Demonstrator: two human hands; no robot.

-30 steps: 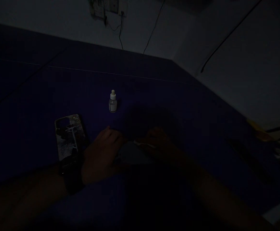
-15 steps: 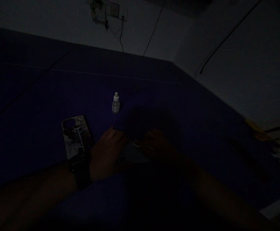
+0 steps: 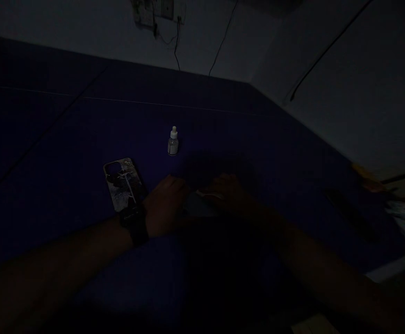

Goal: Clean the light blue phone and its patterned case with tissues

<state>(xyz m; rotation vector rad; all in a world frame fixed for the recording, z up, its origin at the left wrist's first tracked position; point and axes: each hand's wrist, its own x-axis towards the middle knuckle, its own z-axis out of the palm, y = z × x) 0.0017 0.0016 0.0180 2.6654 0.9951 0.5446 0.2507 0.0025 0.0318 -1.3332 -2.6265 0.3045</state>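
Observation:
In dim light my left hand (image 3: 166, 204), with a dark watch (image 3: 135, 225) on its wrist, is closed round the left end of a flat dark phone-like slab (image 3: 200, 207). Over the slab's right part, my right hand (image 3: 230, 192) pinches a small folded white cloth (image 3: 211, 194). Shadow hides most of the right fingers and the slab's lower edge. A patterned phone case (image 3: 121, 185) with a camera cutout lies left of my left hand. Beyond the hands stands an upright dropper bottle (image 3: 173, 144) with a white cap and a pale label.
The surface is a dark blue table (image 3: 84, 134). To the right lie a long dark object (image 3: 350, 215), a yellow item (image 3: 367, 178) and crumpled whitish material (image 3: 404, 218). Cables (image 3: 177, 44) hang from wall sockets (image 3: 167, 8) at the back.
The view has shifted slightly, so the bottle and case sit higher and more to the right. Both hands keep their hold, with the cloth still over the slab.

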